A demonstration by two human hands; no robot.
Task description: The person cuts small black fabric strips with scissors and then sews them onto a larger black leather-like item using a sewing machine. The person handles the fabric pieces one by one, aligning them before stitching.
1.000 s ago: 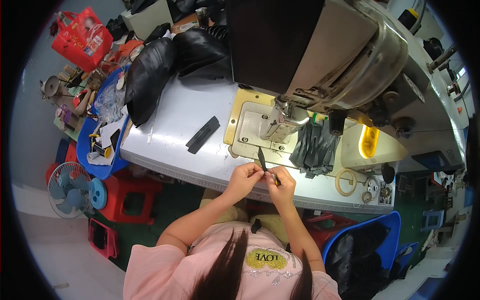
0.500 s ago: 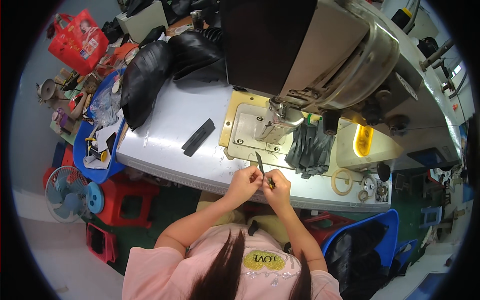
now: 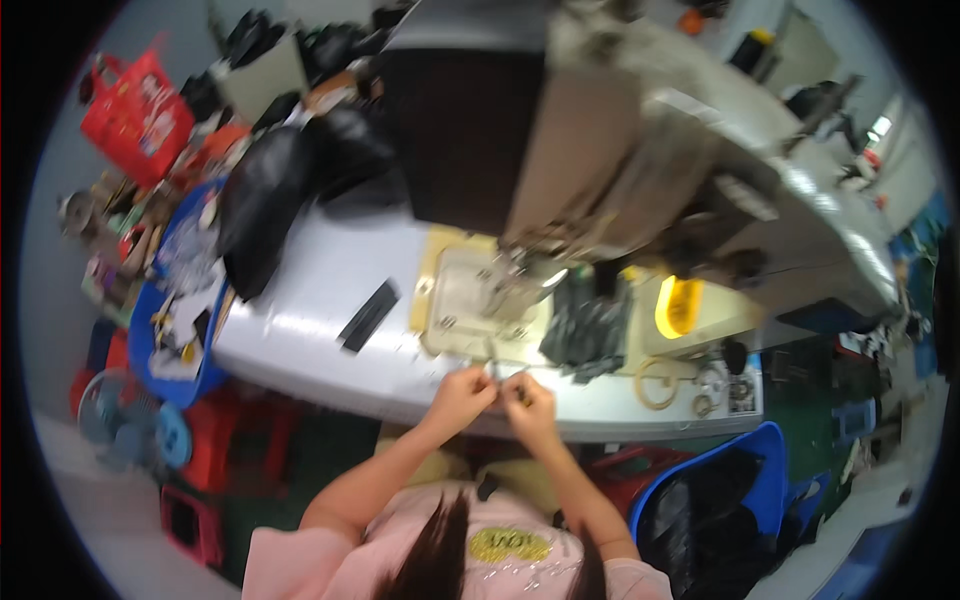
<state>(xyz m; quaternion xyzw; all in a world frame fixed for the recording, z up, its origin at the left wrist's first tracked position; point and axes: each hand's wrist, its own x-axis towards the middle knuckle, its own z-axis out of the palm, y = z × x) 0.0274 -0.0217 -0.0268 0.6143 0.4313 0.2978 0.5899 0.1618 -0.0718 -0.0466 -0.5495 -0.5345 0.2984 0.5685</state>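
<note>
In front of the sewing machine [image 3: 590, 170], my left hand [image 3: 461, 398] and my right hand [image 3: 529, 405] meet at the table's near edge. My left fingers pinch a narrow black strip [image 3: 491, 352], whose thin end points away from me. Curled fingers of my right hand hold a small black and yellow tool, mostly hidden and blurred. Right of the needle area lies a bunch of black strips [image 3: 588, 328]. A flat black piece [image 3: 369, 316] rests on the table to the left.
Large black pieces [image 3: 262, 205] lie at the table's back left. A blue bin [image 3: 150, 345] with scraps stands left of the table [image 3: 300, 345], near a red stool [image 3: 222, 440] and a fan [image 3: 105, 410]. Another blue bin [image 3: 770, 470], holding black material, is at the lower right.
The view has shifted and blurred, so the table and machine appear further left. My hands remain close together at the table edge, and less of the strip shows clearly.
</note>
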